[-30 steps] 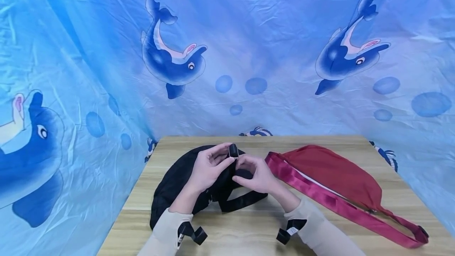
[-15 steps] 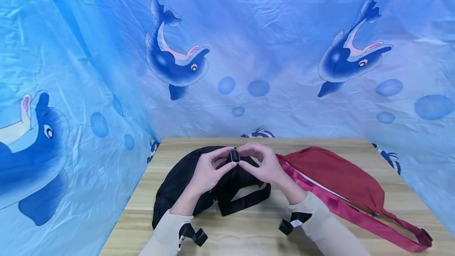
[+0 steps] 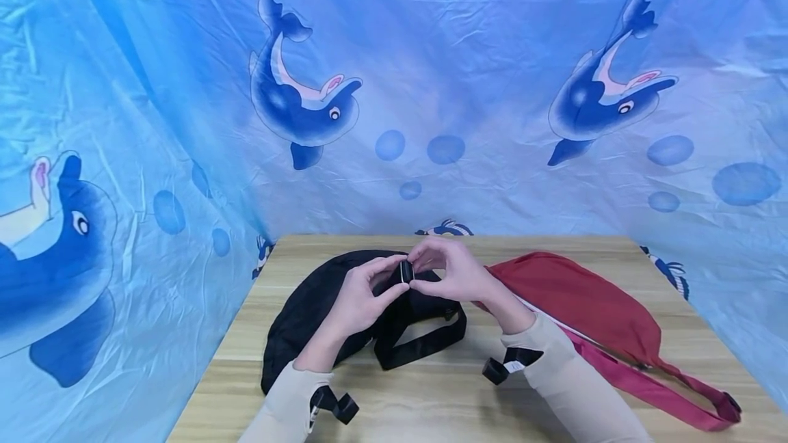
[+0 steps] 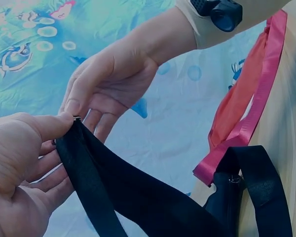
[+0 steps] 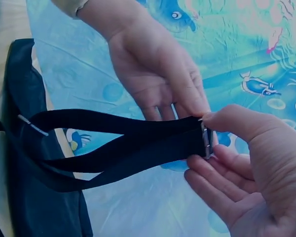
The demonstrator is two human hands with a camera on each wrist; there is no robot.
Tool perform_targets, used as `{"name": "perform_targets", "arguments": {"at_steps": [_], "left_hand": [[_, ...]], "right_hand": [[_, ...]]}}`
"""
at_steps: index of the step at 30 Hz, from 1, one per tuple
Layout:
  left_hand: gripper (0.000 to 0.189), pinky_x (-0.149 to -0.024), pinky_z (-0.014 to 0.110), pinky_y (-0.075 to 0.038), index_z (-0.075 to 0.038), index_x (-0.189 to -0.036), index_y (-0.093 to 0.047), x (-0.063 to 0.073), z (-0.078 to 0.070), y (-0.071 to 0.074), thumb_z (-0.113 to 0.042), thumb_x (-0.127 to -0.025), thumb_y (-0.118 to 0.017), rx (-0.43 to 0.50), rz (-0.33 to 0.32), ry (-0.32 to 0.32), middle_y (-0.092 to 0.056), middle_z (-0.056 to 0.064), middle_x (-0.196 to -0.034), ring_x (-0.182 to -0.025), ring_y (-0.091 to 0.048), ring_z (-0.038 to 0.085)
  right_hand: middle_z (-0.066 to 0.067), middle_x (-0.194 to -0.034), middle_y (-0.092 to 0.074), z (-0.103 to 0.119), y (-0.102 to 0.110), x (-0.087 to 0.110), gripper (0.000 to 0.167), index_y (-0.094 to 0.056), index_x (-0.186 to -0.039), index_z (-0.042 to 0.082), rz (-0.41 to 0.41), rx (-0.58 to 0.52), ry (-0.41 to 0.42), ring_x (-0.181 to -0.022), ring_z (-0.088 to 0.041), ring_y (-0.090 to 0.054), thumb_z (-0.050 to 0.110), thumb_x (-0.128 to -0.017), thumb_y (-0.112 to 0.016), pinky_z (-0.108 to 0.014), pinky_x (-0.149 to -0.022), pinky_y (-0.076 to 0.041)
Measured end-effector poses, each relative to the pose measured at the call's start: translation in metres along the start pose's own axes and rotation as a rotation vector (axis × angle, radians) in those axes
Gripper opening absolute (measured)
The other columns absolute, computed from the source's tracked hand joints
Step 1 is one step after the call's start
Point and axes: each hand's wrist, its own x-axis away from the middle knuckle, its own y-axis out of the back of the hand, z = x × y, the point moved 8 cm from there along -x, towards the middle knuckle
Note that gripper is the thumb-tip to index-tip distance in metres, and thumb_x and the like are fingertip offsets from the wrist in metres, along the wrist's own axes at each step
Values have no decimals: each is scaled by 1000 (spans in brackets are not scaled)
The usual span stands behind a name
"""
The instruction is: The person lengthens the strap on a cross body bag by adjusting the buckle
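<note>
My left hand (image 3: pixel 360 296) and right hand (image 3: pixel 457 271) meet over a black waist bag (image 3: pixel 304 313) on the table. Between them they hold up a folded loop of its black strap (image 5: pixel 153 145), where a metal slider buckle (image 5: pixel 205 139) sits at the bend. Thumb and fingers of each hand pinch the edges of this buckle end from opposite sides. In the left wrist view the strap (image 4: pixel 138 192) runs down from the fingertips as two layers towards the bag. A second black strap loop (image 3: pixel 425 347) lies on the table to the bag's right.
A red waist bag (image 3: pixel 572 299) with a shiny crimson strap (image 3: pixel 622 374) lies right of the black one. Both rest on a wooden table (image 3: pixel 412 402). A blue dolphin-print curtain (image 3: pixel 492 39) rises behind the table and along its left side.
My right hand has moved up from beneath the buckle to pinch its right side, level with the left hand. The left hand keeps its hold. The black strap loop has shifted slightly.
</note>
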Motion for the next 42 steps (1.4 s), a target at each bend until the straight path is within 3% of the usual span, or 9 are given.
{"name": "perform_targets", "arguments": {"at_steps": [4, 9, 13, 20, 27, 32, 38, 42], "left_hand": [[46, -107, 39, -58, -3, -141, -67, 1, 2, -1, -5, -96, -79, -15, -5, -11, -72, 16, -131, -120, -73, 29], [51, -102, 36, -61, -7, -137, -72, 1, 6, 0, -11, -89, -87, -89, -67, -33, -76, 12, -128, -115, -76, 26], [50, -98, 36, -63, -9, -132, -76, 0, 12, 2, -12, -84, -91, -81, -107, -3, -80, 10, -120, -110, -79, 24], [48, -103, 34, -60, -4, -133, -74, -3, 20, 6, -5, -87, -87, 80, -119, 94, -79, 15, -124, -119, -76, 27], [51, -107, 36, -57, 1, -137, -70, -4, 23, 6, -4, -89, -85, 118, -135, 138, -76, 19, -129, -122, -74, 31], [47, -108, 31, -56, -4, -136, -72, -4, 23, 5, -7, -91, -85, 134, -120, 149, -77, 15, -129, -124, -73, 27], [50, -108, 35, -57, 0, -141, -67, -4, 20, 3, -6, -94, -82, 110, -105, 114, -75, 18, -131, -125, -72, 31], [52, -110, 40, -56, 2, -142, -65, -3, 20, 0, -6, -93, -81, 124, -97, 115, -73, 20, -134, -127, -71, 33]], "right_hand": [[-9, -108, -74, -2, -1, -4, 32, -69, -116, 5, 57, 19, -55, -99, -18, -76, 5, -88, -84, -35, -96, -64], [-8, -106, -71, -5, -3, -11, 32, -66, -112, 5, 110, 43, -111, -98, -18, -73, 3, -84, -81, -31, -97, -63], [-9, -109, -68, -7, -4, -13, 32, -65, -111, 4, 110, 33, -113, -101, -17, -72, 2, -84, -81, -32, -98, -63], [-15, -114, -67, 0, 4, -16, 31, -64, -114, 1, 21, -106, -61, -107, -24, -72, -3, -87, -78, -41, -105, -59], [-2, -118, -76, 6, 4, -16, 37, -74, -124, 13, -82, 41, 15, -112, -15, -73, 12, -89, -87, -40, -109, -57], [-15, -119, -75, 9, 9, -14, 36, -74, -122, 2, -199, -40, 49, -110, -25, -74, 0, -88, -85, -41, -106, -59], [-13, -124, -74, 7, -1, -15, 44, -71, -130, 6, -155, -24, 51, -116, -23, -74, 5, -88, -87, -38, -108, -58], [-17, -118, -77, 9, 4, -14, 38, -74, -125, 4, -241, -63, 68, -110, -20, -75, 2, -89, -85, -35, -106, -60]]}}
